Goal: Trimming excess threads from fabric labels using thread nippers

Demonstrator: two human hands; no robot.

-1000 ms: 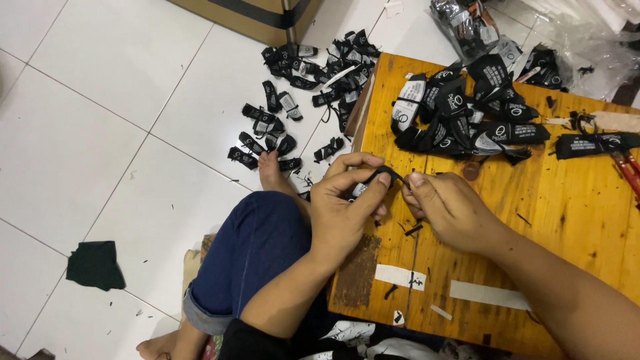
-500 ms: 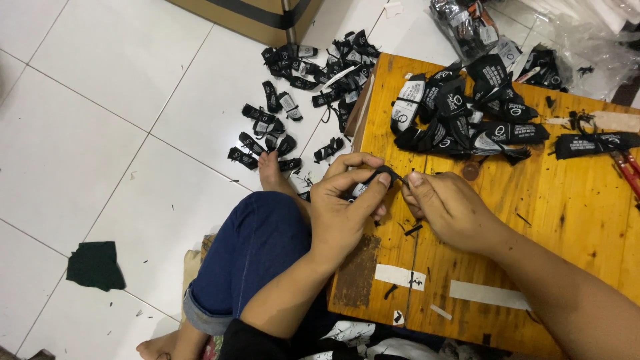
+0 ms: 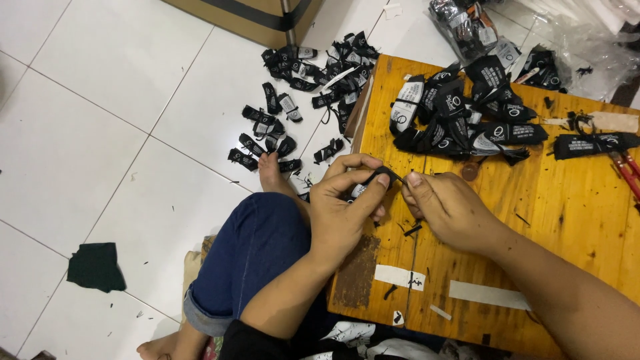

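Observation:
My left hand (image 3: 347, 203) pinches a small black fabric label (image 3: 379, 175) over the near left edge of a low wooden table (image 3: 573, 220). My right hand (image 3: 447, 207) meets it from the right, with its fingertips on a thin black strand at the label's end. A heap of black labels with white print (image 3: 460, 117) lies on the table's far side. Most of the held label is hidden by my fingers.
Several more black labels (image 3: 293, 100) are scattered on the white tiled floor left of the table. Red-handled pliers (image 3: 627, 173) lie at the table's right edge. A cardboard box (image 3: 253, 17) stands at the top, a dark cloth scrap (image 3: 97, 267) lower left. My knee in blue jeans (image 3: 253, 253) rests by the table.
Both hands stay together at the table's edge. The fingers have shifted only slightly on the label.

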